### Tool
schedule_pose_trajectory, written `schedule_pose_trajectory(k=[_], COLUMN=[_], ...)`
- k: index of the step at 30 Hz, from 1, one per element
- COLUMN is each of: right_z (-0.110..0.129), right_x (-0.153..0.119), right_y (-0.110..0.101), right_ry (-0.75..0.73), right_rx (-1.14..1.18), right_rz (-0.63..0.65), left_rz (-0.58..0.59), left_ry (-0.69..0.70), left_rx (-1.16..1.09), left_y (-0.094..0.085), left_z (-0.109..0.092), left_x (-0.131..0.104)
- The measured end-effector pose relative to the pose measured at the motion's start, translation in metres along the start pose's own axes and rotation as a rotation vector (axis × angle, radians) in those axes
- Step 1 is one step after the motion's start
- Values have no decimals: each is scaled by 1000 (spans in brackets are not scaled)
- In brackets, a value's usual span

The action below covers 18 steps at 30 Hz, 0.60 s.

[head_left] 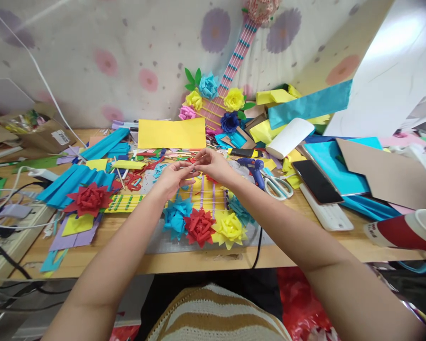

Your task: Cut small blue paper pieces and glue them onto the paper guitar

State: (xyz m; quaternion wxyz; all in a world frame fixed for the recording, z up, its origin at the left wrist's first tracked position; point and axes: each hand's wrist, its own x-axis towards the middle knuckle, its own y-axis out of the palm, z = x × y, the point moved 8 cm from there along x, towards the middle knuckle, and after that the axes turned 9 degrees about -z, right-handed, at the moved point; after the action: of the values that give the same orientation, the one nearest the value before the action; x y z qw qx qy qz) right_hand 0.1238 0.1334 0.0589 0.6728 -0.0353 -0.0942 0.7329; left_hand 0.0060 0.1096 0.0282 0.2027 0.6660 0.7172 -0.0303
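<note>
My left hand (pixel 175 177) and my right hand (pixel 212 165) meet over the middle of the table, fingertips pinched together. Between them is something small and dark, too small to name. Beneath my hands lies a yellow paper guitar (pixel 208 194) with purple strips and strings across its body. Along its near edge sit a blue paper flower (pixel 178 217), a red paper flower (pixel 199 225) and a yellow paper flower (pixel 229 229). Another red paper flower (pixel 88 199) rests at the end of the guitar's neck (pixel 122 203). My forearms hide part of the guitar.
Right of my hands lie a blue glue gun (pixel 252 170), scissors (pixel 277 185) and a black phone (pixel 316 181). A paper cup (pixel 408 229) tilts near the right edge. Yellow paper (pixel 172 133) and a finished pink guitar (pixel 236 59) are behind. Cables (pixel 7 255) run at left.
</note>
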Motion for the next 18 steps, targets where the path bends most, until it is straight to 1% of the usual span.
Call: schedule_pose_trajectory(k=[4,7,10,14,18], right_z=[-2,-2,-2,-3,-5], right_x=[-2,-2,-2,-3,-3], right_y=[-1,-1,-1,-2,-4], right_ry=[44,65,82,102,102], right_rx=[12,46,66,63,71], right_rz=[-7,-3,3,21,34], left_rz=[-12,-40,-51,-1,-38], left_ry=[-31,-57,-30,3,18], left_rx=[3,52,83,115,180], left_y=[-2,-5,-6,-1,-3], left_z=[0,2,0,-4,-4], left_x=[-1,-2,-2,-3,-2])
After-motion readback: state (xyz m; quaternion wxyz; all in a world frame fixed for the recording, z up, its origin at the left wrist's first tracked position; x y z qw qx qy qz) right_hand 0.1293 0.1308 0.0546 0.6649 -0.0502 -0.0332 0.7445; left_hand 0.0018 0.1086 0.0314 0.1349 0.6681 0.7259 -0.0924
